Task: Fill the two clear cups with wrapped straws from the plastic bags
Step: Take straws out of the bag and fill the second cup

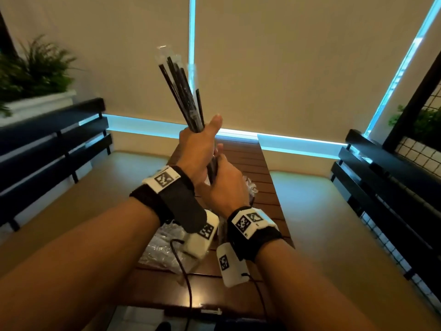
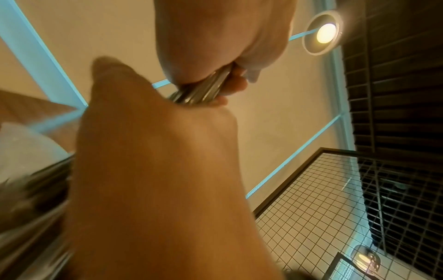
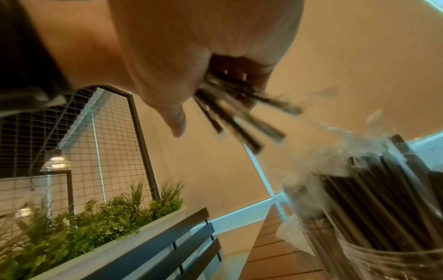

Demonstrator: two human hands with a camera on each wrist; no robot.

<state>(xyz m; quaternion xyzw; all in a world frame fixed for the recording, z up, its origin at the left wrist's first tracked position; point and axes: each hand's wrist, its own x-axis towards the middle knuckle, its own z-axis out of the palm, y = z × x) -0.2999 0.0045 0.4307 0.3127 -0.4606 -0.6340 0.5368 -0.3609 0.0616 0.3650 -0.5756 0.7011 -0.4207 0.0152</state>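
Both hands hold one bundle of black straws in clear wrappers (image 1: 183,91) upright above the table. My left hand (image 1: 200,146) grips its middle, thumb up along it. Just below, my right hand (image 1: 226,185) grips the lower end. In the left wrist view the left hand (image 2: 215,37) and right hand (image 2: 155,151) close round the bundle (image 2: 201,92). From the right wrist, the straw ends (image 3: 239,121) stick out under the right hand (image 3: 191,47), and a clear cup (image 3: 395,261) packed with wrapped straws (image 3: 383,189) stands close below. The second cup is hidden.
A crumpled plastic bag (image 1: 164,244) lies on the wooden slat table (image 1: 250,163) under my wrists, and more clear plastic (image 1: 250,187) sits right of my hands. Dark benches (image 1: 47,144) flank the table. A white planter (image 3: 107,246) stands behind one bench.
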